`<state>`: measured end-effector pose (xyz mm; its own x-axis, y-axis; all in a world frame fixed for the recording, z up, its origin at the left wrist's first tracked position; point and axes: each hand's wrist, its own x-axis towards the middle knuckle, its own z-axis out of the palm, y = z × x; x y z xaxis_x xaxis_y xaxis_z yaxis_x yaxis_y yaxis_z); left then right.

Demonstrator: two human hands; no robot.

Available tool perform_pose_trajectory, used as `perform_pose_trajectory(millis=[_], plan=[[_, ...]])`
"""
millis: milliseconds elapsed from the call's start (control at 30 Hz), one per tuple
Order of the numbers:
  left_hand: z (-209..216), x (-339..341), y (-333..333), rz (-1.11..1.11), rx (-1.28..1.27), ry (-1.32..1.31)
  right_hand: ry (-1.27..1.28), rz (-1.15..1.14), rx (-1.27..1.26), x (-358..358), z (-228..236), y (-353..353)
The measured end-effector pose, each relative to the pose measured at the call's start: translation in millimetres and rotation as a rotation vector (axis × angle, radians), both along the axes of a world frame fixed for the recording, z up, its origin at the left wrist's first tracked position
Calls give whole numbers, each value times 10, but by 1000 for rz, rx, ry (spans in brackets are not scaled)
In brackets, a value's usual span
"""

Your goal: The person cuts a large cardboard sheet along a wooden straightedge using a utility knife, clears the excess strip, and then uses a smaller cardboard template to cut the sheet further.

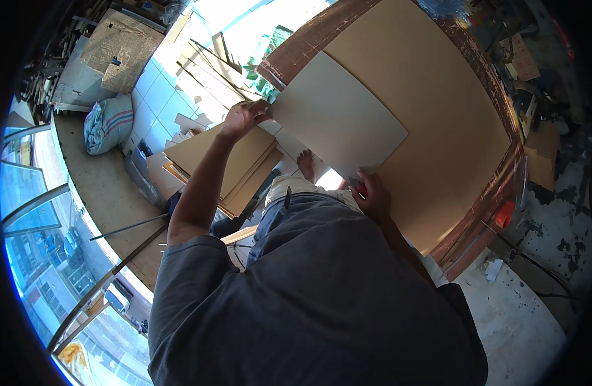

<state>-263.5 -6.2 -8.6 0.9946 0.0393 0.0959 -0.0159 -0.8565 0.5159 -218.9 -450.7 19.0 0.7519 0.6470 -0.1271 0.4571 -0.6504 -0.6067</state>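
Note:
A light grey rectangular sheet of board (341, 109) lies partly over a large brown board (431, 122) on the worktable, its near-left part sticking out past the table. My left hand (244, 119) is closed on the left edge of the grey sheet, near its corner. At the sheet's near edge, close to my body, my right hand (374, 196) is closed around a small tool with a red part (362, 189). My fingers cover most of that tool, so its kind cannot be made out.
Below my left forearm is a stack of brown boards (222, 161). Offcuts and thin strips (212, 71) lie on the tiled floor beyond. A white sack (109, 122) stands at the left. The table's worn wooden edge (479, 71) runs along the right, with an orange-red object (504, 213) beside it.

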Motion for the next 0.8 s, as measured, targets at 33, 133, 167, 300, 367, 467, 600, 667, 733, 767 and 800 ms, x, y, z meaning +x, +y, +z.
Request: perform_pose_trajectory(millis=[33,133,167,300,367,467,600,667,733,767,800], plan=[[16,6,-2,0,0,1,-2,4,10,3,-8,-4],[23,1,5,8,27,63,24,10,-11,14,15,2],[3,3,19,5,32,81,25,11,-10,15,16,2],[41,35,6,2,0,87,11,15,-15,10,-21,-13],[87,43,-9,3,0,103,-1,18,0,6,-48,-29],[103,42,-20,5,33,131,2,15,18,2,-54,-36],[136,58,-32,-15,25,140,-28,24,34,7,-57,-47],[143,66,-37,-13,36,148,-30,22,32,7,-52,-54],[113,59,-33,-11,45,155,48,19,-33,16,-24,-45],[88,48,-35,-6,77,147,49,17,-34,16,-32,-45],[73,48,-36,-5,109,140,16,22,0,13,-45,-50]])
